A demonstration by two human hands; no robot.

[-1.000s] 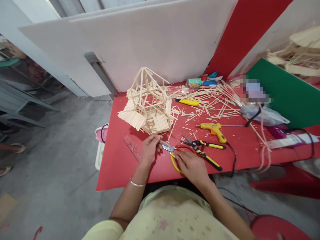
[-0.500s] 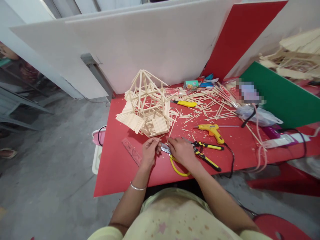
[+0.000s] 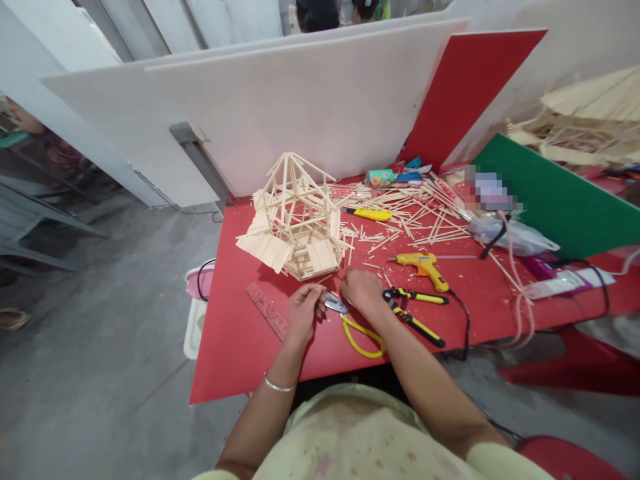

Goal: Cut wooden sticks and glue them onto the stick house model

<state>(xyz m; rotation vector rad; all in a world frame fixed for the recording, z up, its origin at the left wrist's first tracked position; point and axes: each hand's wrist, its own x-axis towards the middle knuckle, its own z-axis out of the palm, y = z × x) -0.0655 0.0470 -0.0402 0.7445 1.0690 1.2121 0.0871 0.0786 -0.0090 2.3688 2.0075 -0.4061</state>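
My left hand (image 3: 304,312) is closed with fingertips pinched beside the metal blades of yellow-handled scissors (image 3: 364,339); what it pinches is too small to make out. The scissors lie on the red tabletop between my hands. My right hand (image 3: 364,291) is curled, fingertips down by the table just in front of the stick model; its fingertips are hidden, so anything in them cannot be seen. The model (image 3: 295,220), an open frame of thin wooden sticks with a peaked top and slatted panels, stands beyond both hands. Right of my right hand lie yellow-and-black pliers (image 3: 417,313).
A clear ruler (image 3: 265,310) lies left of my left hand. A yellow glue gun (image 3: 423,267) with a trailing cord rests at the right. Behind are a yellow cutter (image 3: 369,214), many loose sticks (image 3: 415,210) and a green can (image 3: 379,177). A white board (image 3: 310,107) borders the back.
My right hand has shifted off the scissors' blades, forward and slightly right, leaving more of the scissors in sight. My left hand stays pinched near the blades. The view has tilted up slightly.
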